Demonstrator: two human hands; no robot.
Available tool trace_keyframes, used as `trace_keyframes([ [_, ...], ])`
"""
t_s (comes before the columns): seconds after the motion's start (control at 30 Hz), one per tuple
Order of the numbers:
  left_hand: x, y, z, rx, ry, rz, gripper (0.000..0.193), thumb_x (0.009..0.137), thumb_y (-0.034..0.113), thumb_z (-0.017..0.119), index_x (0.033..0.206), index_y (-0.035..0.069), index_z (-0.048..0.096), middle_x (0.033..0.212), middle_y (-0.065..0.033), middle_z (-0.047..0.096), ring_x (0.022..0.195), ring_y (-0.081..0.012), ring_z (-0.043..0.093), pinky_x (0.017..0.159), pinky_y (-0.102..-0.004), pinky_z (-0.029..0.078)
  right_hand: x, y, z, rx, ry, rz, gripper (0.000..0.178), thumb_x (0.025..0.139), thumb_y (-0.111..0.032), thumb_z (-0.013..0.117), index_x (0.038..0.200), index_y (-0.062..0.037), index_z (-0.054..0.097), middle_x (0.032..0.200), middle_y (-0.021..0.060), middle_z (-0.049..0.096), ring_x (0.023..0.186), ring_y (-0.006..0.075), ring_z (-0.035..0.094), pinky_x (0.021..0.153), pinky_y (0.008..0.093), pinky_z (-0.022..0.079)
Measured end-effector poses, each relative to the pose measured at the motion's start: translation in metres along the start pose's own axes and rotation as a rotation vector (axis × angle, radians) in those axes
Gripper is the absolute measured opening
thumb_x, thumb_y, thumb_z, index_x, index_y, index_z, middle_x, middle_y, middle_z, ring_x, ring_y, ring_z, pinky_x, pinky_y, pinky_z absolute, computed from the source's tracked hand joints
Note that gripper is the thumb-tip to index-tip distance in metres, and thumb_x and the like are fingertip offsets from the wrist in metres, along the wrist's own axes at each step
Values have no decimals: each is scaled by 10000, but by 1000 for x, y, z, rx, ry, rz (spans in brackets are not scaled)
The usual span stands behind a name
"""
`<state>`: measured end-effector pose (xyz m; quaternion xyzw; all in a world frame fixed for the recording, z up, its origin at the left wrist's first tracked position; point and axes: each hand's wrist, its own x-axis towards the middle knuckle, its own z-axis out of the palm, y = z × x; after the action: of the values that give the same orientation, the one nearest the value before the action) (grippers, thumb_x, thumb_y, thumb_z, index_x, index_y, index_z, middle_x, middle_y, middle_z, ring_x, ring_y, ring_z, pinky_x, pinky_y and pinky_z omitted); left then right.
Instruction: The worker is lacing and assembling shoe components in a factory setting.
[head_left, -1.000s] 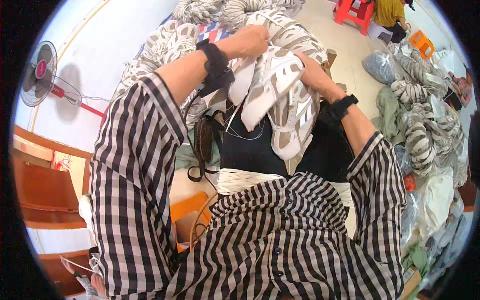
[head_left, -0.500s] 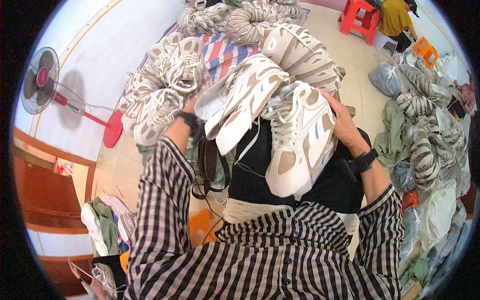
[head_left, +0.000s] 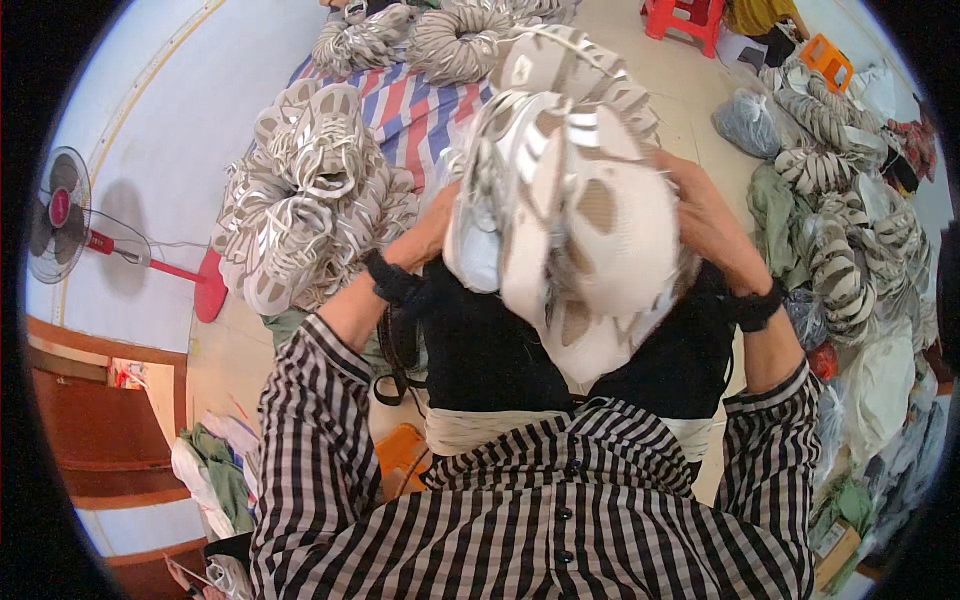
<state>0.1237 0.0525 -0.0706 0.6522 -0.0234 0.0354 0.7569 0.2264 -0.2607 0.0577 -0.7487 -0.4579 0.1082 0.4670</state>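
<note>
Between my hands, above my lap, is a bunch of white and beige shoe uppers (head_left: 620,235), partly smeared by motion. My left hand (head_left: 437,220) grips its left side, with most fingers hidden behind the uppers. On the opposite side my right hand (head_left: 708,218) is closed against the bunch, its fingertips tucked out of sight. Just beyond lies a ring of nested beige uppers (head_left: 565,65), partly covered by what I hold. To the left, near my left hand, sits a heap of laced white and beige uppers (head_left: 310,205).
A striped sheet (head_left: 400,110) bears more coiled upper bundles (head_left: 460,45). At the left stands a red-based fan (head_left: 208,285). Grey-white bundles (head_left: 845,270) and plastic bags (head_left: 750,122) line the right side. A red stool (head_left: 685,22) and another person (head_left: 765,18) are at the far right.
The uppers in my hands have been turned and bunched closer together, their toe ends now facing me. My left hand has moved right, nearer my right hand. The whole view has shifted slightly.
</note>
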Motion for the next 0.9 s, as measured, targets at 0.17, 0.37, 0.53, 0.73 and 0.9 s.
trace_keyframes([
  [0.17,-20,84,-34,991,1,-208,285,844,219,586,1037,19,647,888,-107,663,782,-214,627,748,-329,500,-1,15,29,-136,26,-157,562,715,67,478,1266,-47,499,1144,218,597,1093,368,550,948,379,415],
  [0.37,18,194,46,1042,258,266,436,809,238,616,1171,0,574,1019,-143,661,905,-190,627,801,-309,482,18,14,41,-236,39,-203,492,755,-1,513,1246,-30,507,1100,234,603,1042,384,565,888,428,443],
  [0.53,30,183,159,1487,-445,85,674,731,332,666,1295,18,472,1200,-235,565,1128,-332,541,961,-401,424,23,18,47,-295,-13,-162,485,740,-47,555,1221,-6,509,1083,252,600,1004,398,577,858,447,459],
  [0.73,29,166,142,1864,-391,145,684,700,186,590,1332,18,386,1226,-218,533,1065,-360,561,924,-417,449,31,41,42,-188,-17,-11,453,756,-9,545,1207,23,511,1207,229,557,1158,340,515,977,373,394],
  [0.9,11,206,81,1771,-353,-60,489,703,28,503,1189,28,553,984,-240,631,922,-386,608,836,-427,479,49,72,29,-49,-232,228,387,833,-138,559,1193,4,560,1149,178,608,1046,274,569,905,325,431],
])
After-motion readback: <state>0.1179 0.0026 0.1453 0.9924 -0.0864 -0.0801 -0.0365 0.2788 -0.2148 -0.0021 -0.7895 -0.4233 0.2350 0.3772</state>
